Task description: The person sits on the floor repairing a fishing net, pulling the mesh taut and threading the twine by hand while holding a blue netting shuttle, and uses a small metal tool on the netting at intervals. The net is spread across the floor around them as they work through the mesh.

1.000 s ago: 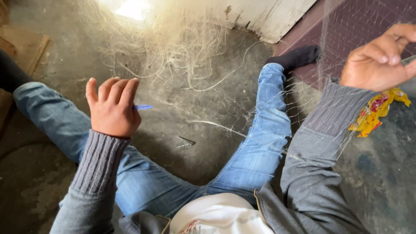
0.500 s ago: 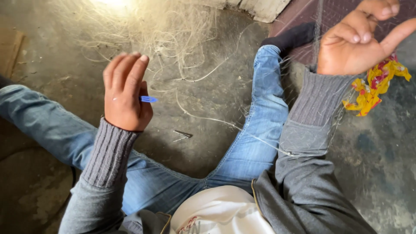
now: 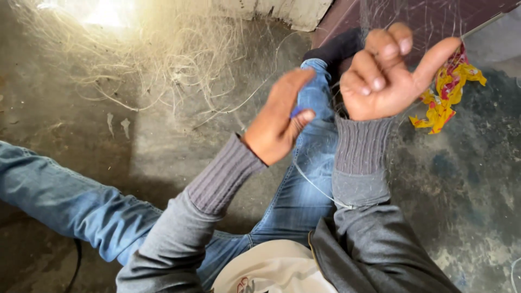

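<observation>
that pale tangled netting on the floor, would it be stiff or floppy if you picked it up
Probably floppy: the pale netting lies in a loose, wispy heap on the concrete floor. Likely very light, since its strands look hair-thin. It seems apt to snag fingers, being so tangled.

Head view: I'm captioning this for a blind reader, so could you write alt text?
Seen from above, a seated person in jeans raises both hands over their legs: the left hand pinches a small blue tool, and the right hand hooks fine netting. Pale tangled line lies on the concrete floor.
</observation>
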